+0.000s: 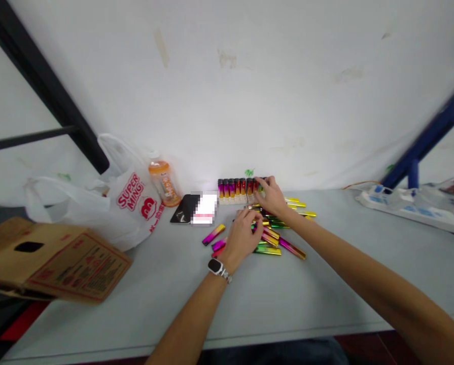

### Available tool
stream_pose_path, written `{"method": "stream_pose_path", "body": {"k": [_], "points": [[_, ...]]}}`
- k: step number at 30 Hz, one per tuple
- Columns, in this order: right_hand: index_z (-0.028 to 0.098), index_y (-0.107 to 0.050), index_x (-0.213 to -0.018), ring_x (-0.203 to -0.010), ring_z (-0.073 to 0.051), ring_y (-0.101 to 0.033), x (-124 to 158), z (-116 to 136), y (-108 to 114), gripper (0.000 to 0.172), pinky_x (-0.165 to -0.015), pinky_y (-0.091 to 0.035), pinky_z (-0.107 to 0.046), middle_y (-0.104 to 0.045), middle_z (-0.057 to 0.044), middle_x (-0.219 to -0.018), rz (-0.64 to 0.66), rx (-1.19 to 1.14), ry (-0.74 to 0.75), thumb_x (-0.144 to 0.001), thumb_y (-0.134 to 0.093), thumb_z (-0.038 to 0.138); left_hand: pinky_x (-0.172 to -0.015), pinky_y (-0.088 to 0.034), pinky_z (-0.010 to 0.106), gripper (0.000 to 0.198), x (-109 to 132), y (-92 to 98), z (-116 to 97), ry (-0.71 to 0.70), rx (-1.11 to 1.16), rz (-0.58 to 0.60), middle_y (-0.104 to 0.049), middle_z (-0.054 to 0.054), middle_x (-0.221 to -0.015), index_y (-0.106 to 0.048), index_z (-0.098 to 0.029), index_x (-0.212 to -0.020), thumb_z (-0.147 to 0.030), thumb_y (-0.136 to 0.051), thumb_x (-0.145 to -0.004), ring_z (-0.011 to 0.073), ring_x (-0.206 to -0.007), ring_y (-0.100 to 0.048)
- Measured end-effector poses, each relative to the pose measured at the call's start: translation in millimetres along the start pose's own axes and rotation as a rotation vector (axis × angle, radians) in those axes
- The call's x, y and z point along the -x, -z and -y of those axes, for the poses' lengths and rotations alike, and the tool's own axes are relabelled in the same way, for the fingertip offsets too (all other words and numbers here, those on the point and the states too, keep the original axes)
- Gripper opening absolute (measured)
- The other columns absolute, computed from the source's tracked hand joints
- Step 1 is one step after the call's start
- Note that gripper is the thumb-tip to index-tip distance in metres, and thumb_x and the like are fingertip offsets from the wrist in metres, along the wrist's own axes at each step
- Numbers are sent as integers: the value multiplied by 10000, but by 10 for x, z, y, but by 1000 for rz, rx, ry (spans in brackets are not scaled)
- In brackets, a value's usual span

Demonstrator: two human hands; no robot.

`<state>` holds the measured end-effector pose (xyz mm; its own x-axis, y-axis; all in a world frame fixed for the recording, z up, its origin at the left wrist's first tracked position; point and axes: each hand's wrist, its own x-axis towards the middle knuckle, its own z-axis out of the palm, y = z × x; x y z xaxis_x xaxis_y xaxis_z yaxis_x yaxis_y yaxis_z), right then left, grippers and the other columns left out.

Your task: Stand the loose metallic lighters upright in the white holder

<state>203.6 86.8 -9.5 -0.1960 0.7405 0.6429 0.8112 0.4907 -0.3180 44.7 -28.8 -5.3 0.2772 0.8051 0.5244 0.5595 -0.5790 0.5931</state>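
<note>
Slim, shiny lighters (237,187) in purple, red and gold stand upright in a row in a pale tray (232,201) by the wall. My right hand (270,196) is at the row's right end, its fingers closed at a lighter there. Nearer to me, my left hand (244,233) is over a loose pile of lighters (269,237) in gold, green and pink. Its fingers are curled, thumb near the forefinger, and whatever is between them is hidden. One purple and gold lighter (213,235) lies apart, left of that hand.
A dark phone-like slab (184,208) lies left of the tray, partly blurred out. Beyond it stand an orange-labelled bottle (165,183), a white plastic bag (130,210) and a cardboard box (70,261). A white power strip (409,209) lies at the right, near a blue post (420,147).
</note>
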Motion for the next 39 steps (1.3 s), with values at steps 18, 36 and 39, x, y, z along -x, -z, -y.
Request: {"method": "stream_pose_path", "body": {"k": [18,36,39], "points": [[211,-654,-914,-935,-216,-559,447,750,163,104,-890,-457,-361,-530,-64,-959,137,-265,86,-869,-587,277,-818,-429,360,63,477,734,282,-28,-440,332,-591,50,-904,-610,-197,-840,-252,-640,-846,223,-892,-548],[211,-626,-823,-747,-181,-541,553,648,374,301,-715,-433,-310,-565,-26,-785,52,-452,-111,-964,-448,409,-577,-384,265,283,-53,581,212,55,-223,228,-572,12,-713,-552,-209,-902,-439,-405,-978,172,-618,-555],[221,-583,-912,-675,-171,-527,573,626,444,327,-634,-409,-289,-568,3,-729,63,-511,-212,-988,-373,459,-612,-412,262,281,-263,454,178,17,46,181,-605,7,-738,-581,-200,-903,-432,-436,-967,160,-666,-569]]}}
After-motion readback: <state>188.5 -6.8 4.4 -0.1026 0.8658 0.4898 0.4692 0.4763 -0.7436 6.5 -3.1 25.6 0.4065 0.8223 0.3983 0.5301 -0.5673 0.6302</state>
